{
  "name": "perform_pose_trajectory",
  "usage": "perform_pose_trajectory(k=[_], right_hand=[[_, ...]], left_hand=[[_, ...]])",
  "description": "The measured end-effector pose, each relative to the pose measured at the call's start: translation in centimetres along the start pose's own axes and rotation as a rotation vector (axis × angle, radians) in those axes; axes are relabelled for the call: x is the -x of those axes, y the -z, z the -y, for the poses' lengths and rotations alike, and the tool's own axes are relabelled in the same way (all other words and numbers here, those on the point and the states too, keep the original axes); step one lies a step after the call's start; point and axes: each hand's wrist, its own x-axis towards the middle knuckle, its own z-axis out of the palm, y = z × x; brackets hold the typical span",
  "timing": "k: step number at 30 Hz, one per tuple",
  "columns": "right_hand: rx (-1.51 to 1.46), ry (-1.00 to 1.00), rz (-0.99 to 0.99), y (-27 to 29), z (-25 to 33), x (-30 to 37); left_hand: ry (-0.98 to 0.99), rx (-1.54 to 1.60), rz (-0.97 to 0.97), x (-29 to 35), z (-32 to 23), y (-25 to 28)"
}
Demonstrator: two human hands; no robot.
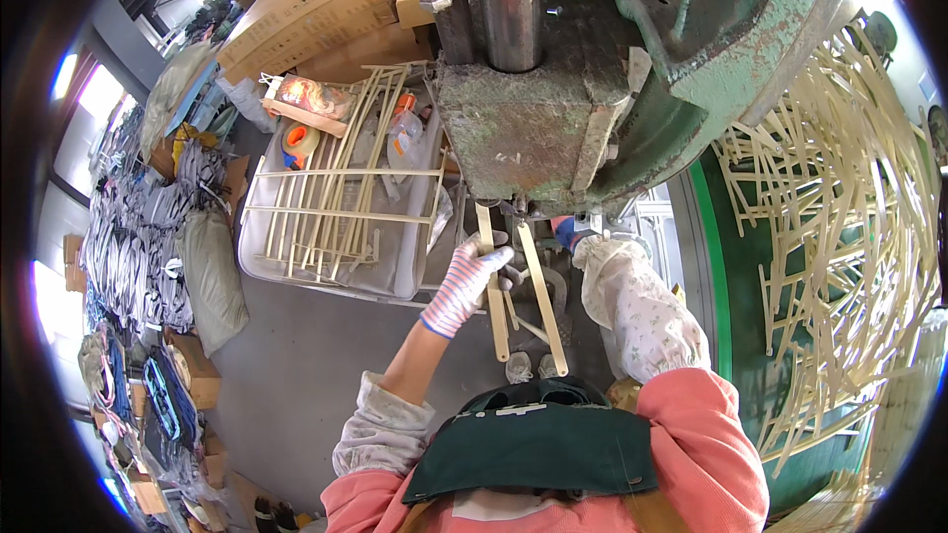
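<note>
My left hand (470,276), in a striped glove with bare fingertips, closes around a long pale flat strip (498,321) with a small hole near its lower end. The strip's upper end reaches the underside of the green press head (533,128). A second pale strip (544,308) slants beside it, its upper end under the small punch (520,204). My right hand (565,231) is at the right of the punch, below the press head. Only a bit of its blue and red glove shows past the white flowered sleeve cover; its fingers are hidden.
At the left, a white tub (395,281) bears many pale strips, an orange tape roll (299,141) and a clear bottle (404,131). Cardboard boxes (306,15) stand behind it. A large heap of pale strips (829,197) lies on a green surface at the right.
</note>
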Motion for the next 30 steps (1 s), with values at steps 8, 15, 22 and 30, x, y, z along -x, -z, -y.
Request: perform_pose_trajectory(k=[8, 15, 22, 30], right_hand=[[0.000, -0.031, -0.066, -0.1, -1.8, 1.6], [-0.099, 0.064, -0.287, -2.1, -3.9, 0.6], [-1.342, 0.168, -0.023, 1.5, -1.5, 0.4], [-1.053, 0.095, 0.126, 10.6, 7.7, 5.7]], left_hand=[[-0.009, -0.020, 0.113, 3.3, 0.0, 1.5], [-0.046, -0.132, 0.182, 4.2, 0.0, 0.5], [-0.085, -0.189, 0.185, 4.6, -0.2, 0.5], [-0.069, -0.172, 0.160, 5.2, -0.8, -0.3]])
